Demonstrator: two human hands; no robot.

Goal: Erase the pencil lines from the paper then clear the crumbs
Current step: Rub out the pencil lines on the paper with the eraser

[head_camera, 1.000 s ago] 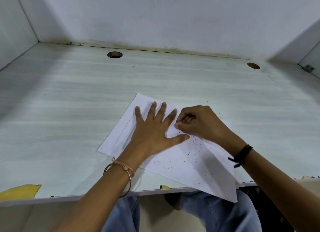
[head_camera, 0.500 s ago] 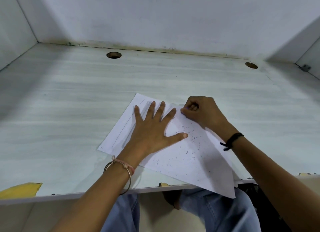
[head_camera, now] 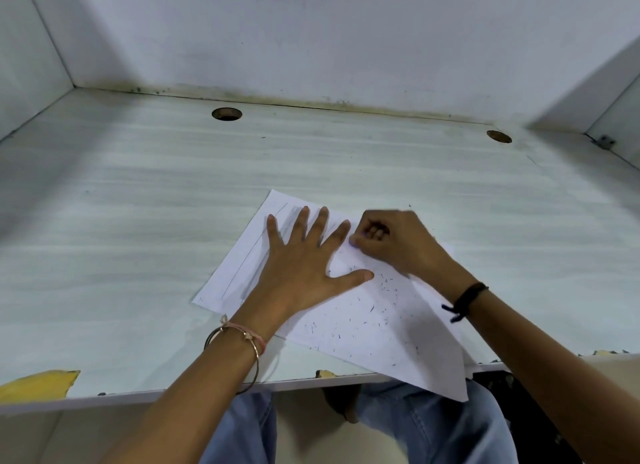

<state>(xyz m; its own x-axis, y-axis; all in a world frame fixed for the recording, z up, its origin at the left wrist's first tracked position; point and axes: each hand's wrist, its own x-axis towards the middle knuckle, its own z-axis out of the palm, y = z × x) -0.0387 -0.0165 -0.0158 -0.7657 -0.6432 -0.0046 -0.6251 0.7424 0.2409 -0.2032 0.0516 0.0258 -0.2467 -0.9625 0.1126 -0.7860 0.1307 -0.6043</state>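
Head view, left hand (head_camera: 304, 269): you press it flat with fingers spread, pinning the paper (head_camera: 363, 328) so rubbing can't slide or crumple it
Right hand (head_camera: 391, 245): fingers curled tight, pinching what looks like a small bluish eraser (head_camera: 353, 242) against the sheet, just beside your left forefinger
Paper: skewed on the worktop (head_camera: 138, 221), near corner overhanging the front edge
Pencil lines (head_camera: 256, 248): long strokes remain on the left side, so erasing looks unfinished
Crumbs (head_camera: 374, 307): dark flecks litter the near half, not yet cleared
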